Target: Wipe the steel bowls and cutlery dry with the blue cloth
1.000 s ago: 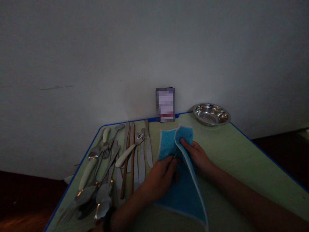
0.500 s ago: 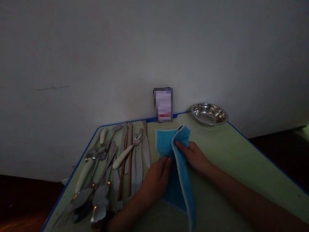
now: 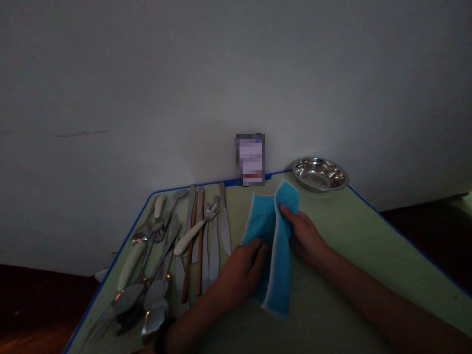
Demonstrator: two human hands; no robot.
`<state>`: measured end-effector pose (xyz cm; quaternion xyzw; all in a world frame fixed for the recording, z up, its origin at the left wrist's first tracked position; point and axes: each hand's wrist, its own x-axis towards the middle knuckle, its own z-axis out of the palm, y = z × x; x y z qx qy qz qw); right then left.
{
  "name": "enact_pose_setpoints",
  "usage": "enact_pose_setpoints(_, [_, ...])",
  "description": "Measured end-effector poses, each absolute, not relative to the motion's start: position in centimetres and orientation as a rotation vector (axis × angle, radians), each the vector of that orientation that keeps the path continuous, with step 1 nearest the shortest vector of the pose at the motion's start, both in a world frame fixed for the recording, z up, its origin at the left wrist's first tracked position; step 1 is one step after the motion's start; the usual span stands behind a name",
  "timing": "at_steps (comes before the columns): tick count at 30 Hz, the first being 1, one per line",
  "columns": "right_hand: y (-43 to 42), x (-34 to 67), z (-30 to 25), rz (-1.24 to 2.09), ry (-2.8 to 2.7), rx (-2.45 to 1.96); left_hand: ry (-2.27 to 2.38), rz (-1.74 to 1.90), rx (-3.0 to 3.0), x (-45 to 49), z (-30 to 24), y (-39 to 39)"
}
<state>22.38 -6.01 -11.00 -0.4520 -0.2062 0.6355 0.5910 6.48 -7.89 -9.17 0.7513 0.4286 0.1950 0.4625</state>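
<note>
A blue cloth (image 3: 277, 246) with a pale edge is held folded over above the green table (image 3: 354, 236), between both hands. My left hand (image 3: 241, 273) is closed on the cloth's left, lower part. My right hand (image 3: 304, 236) grips the folded right side, fingers wrapped round the fold. In an earlier frame something thin shows between my left hand's fingers inside the cloth; now anything wrapped inside the cloth is hidden. Left of my hands lies a spread of cutlery (image 3: 191, 236): knives, spoons, a fork, wooden chopsticks.
A shiny metal bowl (image 3: 320, 174) stands at the table's far right corner. A small blurred card (image 3: 250, 160) leans against the white wall behind the table. The table has a blue rim (image 3: 110, 265). Dark floor lies on both sides.
The cloth has been folded narrower and gathered up: its long hanging lower corner is now drawn in. Both hands kept their grip and shifted only slightly.
</note>
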Motion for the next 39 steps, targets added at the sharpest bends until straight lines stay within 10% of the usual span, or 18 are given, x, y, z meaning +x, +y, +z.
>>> enact_pose_setpoints(13, [-7.0, 22.0, -11.6, 1.466, -1.167, -1.190, 1.151, 0.514, 1.713, 6.5, -9.9, -7.4])
enact_pose_setpoints(39, [-5.2, 22.6, -11.7, 1.373, -0.482, -1.002, 1.111, 0.362, 1.962, 6.4, -9.3, -7.7])
